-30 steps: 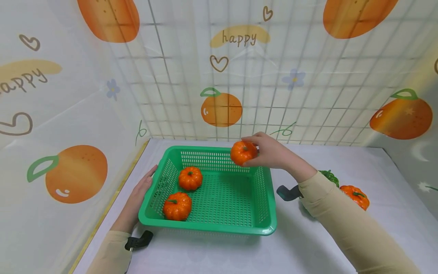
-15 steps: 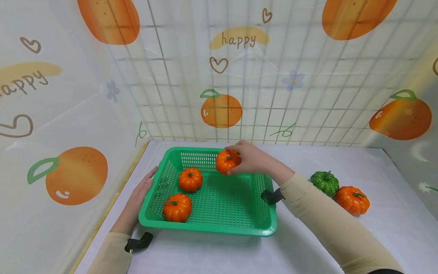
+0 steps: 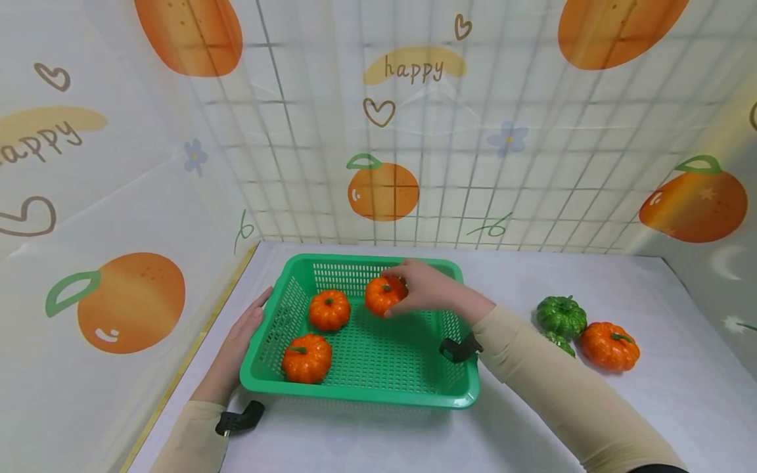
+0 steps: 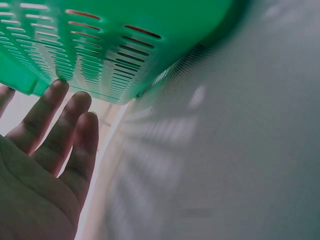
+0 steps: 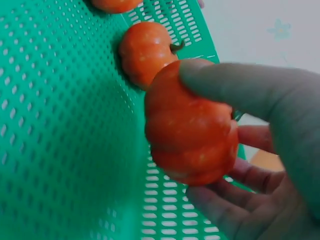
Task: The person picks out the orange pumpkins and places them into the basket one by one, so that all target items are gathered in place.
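My right hand (image 3: 428,288) holds a small orange pumpkin (image 3: 382,297) inside the green basket (image 3: 378,395), near its back wall. In the right wrist view the thumb lies on one side of this pumpkin (image 5: 190,130) and the fingers curl round the other. Two more orange pumpkins sit in the basket's left part, one toward the back (image 3: 329,311) and one at the front (image 3: 307,359). Along the basket's left outer wall rests my left hand (image 3: 241,338), its fingers fairly straight. The left wrist view shows those fingers (image 4: 75,115) at the slotted wall.
On the white table (image 3: 520,427), right of the basket, lie a green pumpkin (image 3: 562,316), a partly hidden green one (image 3: 560,343) and an orange pumpkin (image 3: 610,346). A printed curtain over a wire grid (image 3: 449,151) stands behind the table.
My right hand has carried the orange pumpkin leftward and down, from the basket's back right rim to inside the basket. The left hand and basket stay put. The green pumpkins have come into view.
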Tool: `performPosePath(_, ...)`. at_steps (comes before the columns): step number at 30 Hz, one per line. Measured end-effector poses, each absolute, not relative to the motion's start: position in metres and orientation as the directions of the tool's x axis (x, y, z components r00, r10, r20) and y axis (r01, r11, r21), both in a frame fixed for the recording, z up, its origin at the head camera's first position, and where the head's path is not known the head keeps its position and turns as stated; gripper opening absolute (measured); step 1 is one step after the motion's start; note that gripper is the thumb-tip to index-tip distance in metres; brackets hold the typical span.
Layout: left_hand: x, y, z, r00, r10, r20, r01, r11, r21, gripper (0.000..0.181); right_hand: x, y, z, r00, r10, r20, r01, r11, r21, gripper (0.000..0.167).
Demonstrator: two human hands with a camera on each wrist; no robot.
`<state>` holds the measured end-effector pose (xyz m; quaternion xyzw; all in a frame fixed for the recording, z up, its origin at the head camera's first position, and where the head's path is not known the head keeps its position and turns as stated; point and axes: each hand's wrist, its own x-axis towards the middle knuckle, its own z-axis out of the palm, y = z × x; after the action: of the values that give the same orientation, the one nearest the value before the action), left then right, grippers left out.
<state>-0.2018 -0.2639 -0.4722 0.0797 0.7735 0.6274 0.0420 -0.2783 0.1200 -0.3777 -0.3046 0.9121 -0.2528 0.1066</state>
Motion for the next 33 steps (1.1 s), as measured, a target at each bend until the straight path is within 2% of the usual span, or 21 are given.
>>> performPosePath(10,-0.201,-0.262,-0.471,-0.983,0.180,0.029,0.063,0.188,0.980,0.048,-0.281,0.116,-0.395,-0.799,-0.597,-0.077,-0.494,0.724,-0.482,0.075)
performPosePath(33,-0.203,-0.263,-0.471,-0.982,0.184,0.037,0.071,0.179,0.981,0.049,-0.284,0.116,-0.408,-0.803,-0.588,-0.097,-0.501,0.754,-0.424,0.075)
